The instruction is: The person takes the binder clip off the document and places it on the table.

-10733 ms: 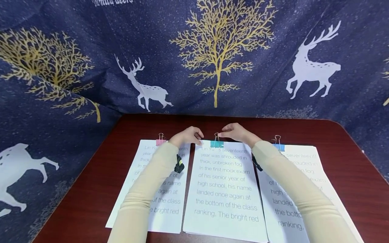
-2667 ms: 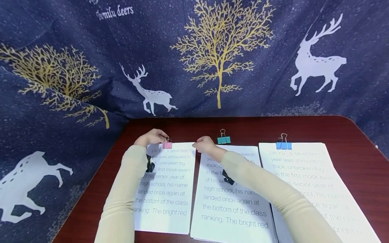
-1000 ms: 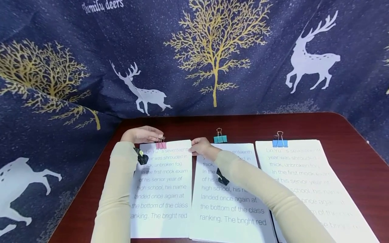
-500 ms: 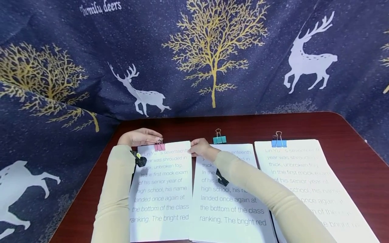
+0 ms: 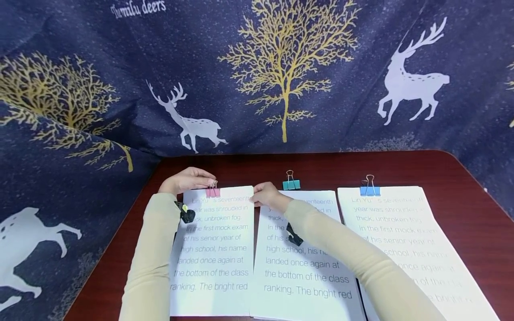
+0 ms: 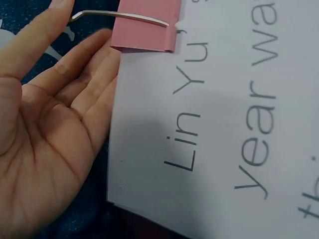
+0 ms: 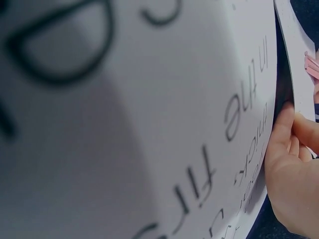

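A pink binder clip (image 5: 213, 192) sits on the top edge of the left stack of printed paper (image 5: 221, 303). My left hand (image 5: 186, 179) pinches its wire handles. In the left wrist view the thumb presses the end of one handle, and the other fingers lie behind the clip's pink body (image 6: 144, 30). My right hand (image 5: 267, 196) pinches the upper right corner of the same stack between thumb and fingers; the right wrist view shows this hand (image 7: 289, 184) at the paper's edge.
Behind the middle stack (image 5: 305, 307) a teal binder clip (image 5: 291, 184) stands off the paper on the dark red table (image 5: 401, 167). A blue binder clip (image 5: 370, 191) is on the right stack (image 5: 405, 232). A deer-patterned cloth (image 5: 341, 111) hangs behind.
Earlier both hands were near the teal clip on the middle stack; that clip now stands behind the paper. The hands moved left to the pink clip and left stack, and hold nearly still.
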The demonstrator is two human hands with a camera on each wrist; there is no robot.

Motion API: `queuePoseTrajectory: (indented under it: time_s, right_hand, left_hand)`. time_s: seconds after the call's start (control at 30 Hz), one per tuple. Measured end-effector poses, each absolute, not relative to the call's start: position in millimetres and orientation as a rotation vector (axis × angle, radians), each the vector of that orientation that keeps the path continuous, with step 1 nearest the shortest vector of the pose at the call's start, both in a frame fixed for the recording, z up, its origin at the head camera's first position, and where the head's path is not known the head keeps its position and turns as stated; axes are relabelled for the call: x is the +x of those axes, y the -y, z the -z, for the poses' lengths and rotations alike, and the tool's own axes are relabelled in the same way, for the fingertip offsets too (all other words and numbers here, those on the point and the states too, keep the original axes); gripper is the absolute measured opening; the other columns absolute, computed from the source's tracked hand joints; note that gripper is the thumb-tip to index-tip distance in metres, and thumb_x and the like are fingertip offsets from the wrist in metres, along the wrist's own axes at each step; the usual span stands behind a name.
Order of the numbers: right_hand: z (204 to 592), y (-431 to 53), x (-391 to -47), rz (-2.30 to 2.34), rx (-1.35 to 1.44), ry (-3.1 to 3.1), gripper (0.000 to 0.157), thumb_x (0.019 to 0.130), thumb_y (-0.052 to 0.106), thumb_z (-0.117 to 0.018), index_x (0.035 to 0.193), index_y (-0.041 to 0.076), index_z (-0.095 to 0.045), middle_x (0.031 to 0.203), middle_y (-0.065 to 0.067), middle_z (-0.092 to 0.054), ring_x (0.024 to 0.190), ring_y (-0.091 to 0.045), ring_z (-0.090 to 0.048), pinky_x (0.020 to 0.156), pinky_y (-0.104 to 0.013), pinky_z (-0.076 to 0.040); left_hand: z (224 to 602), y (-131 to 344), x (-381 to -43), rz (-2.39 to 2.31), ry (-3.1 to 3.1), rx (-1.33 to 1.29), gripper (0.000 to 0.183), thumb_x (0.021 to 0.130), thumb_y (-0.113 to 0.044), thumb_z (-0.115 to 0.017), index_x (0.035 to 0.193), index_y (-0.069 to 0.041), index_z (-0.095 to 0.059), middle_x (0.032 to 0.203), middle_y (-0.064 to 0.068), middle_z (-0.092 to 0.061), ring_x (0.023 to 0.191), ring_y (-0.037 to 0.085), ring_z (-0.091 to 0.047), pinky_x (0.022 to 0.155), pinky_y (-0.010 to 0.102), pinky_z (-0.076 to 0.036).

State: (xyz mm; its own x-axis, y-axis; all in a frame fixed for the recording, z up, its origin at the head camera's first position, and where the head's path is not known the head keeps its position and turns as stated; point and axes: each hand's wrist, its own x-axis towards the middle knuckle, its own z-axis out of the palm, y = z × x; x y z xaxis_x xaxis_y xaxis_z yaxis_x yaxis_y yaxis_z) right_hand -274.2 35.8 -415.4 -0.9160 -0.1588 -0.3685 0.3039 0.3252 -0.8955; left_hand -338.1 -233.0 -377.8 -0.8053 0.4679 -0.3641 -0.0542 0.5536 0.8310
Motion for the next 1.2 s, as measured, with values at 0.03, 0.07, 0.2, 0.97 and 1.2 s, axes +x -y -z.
queuePoseTrajectory:
  time_s: [0.03, 0.07, 0.2, 0.97, 1.2]
  right_hand:
    - [416, -36, -274, 1.613, 0.121, -2.213, 0.015, 0.080, -0.001, -0.065, 0.095, -0.002, -0.062, 0.099, -0.014, -0.062, 0.076, -0.015, -0.062, 0.073, -0.025, -0.055]
    - [416, -36, -273, 1.612, 0.116, -2.217, 0.014, 0.080, -0.001, -0.065, 0.094, -0.003, -0.062, 0.099, -0.014, -0.063, 0.075, -0.015, -0.062, 0.073, -0.025, -0.055]
    - [416, -36, -272, 1.626, 0.103, -2.214, 0.014, 0.080, -0.002, -0.065, 0.094, -0.003, -0.061, 0.100, -0.015, -0.063, 0.076, -0.015, -0.063, 0.072, -0.026, -0.055]
    - [412, -34, -272, 1.584, 0.118, -2.274, 0.007, 0.079, -0.003, -0.067, 0.083, -0.002, -0.061, 0.096, -0.015, -0.063, 0.077, -0.017, -0.064, 0.069, -0.026, -0.056]
    - [412, -33, -271, 1.567, 0.136, -2.295, 0.012, 0.077, -0.004, -0.068, 0.086, -0.001, -0.060, 0.099, -0.016, -0.062, 0.079, -0.019, -0.066, 0.067, -0.025, -0.056]
  left_hand:
    - [378, 233, -338, -1.213, -2.243, 0.331, 0.045, 0.087, -0.022, -0.064, 0.124, 0.001, -0.054, 0.124, 0.014, -0.060, 0.107, 0.015, -0.060, 0.098, 0.032, -0.045]
    - [379, 232, -337, -1.216, -2.251, 0.327, 0.044, 0.086, -0.023, -0.064, 0.123, 0.000, -0.056, 0.122, 0.013, -0.061, 0.104, 0.014, -0.060, 0.096, 0.030, -0.046]
    - [378, 232, -335, -1.270, -2.254, 0.319, 0.041, 0.085, -0.021, -0.065, 0.118, 0.003, -0.058, 0.116, 0.013, -0.064, 0.098, 0.013, -0.062, 0.089, 0.026, -0.050]
    - [365, 231, -335, -1.341, -2.306, 0.354, 0.043, 0.086, -0.017, -0.064, 0.122, 0.005, -0.053, 0.125, 0.020, -0.057, 0.098, 0.005, -0.061, 0.085, 0.017, -0.049]
    - [363, 239, -334, -1.427, -2.283, 0.335, 0.045, 0.087, -0.015, -0.063, 0.124, 0.007, -0.051, 0.128, 0.022, -0.054, 0.099, 0.004, -0.060, 0.091, 0.023, -0.048]
